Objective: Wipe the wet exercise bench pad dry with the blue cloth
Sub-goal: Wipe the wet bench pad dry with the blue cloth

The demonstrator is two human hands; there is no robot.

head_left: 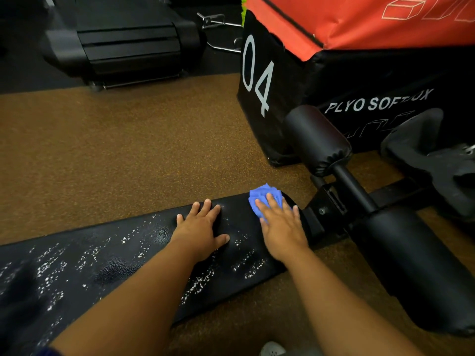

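Observation:
The black exercise bench pad (108,255) runs from lower left to centre right, speckled with white water droplets along most of its length. A crumpled blue cloth (262,197) lies at the pad's far right end. My right hand (281,227) presses flat on the cloth, fingers spread over it, covering its near part. My left hand (200,231) rests palm down on the pad just left of the cloth, fingers apart, holding nothing.
Two black foam rollers (316,138) on the bench's steel frame (359,194) sit right of the pad. A black and red plyo soft box (334,73) stands behind them. A treadmill end (123,42) is at the back left. Brown rubber floor (128,150) surrounds the bench.

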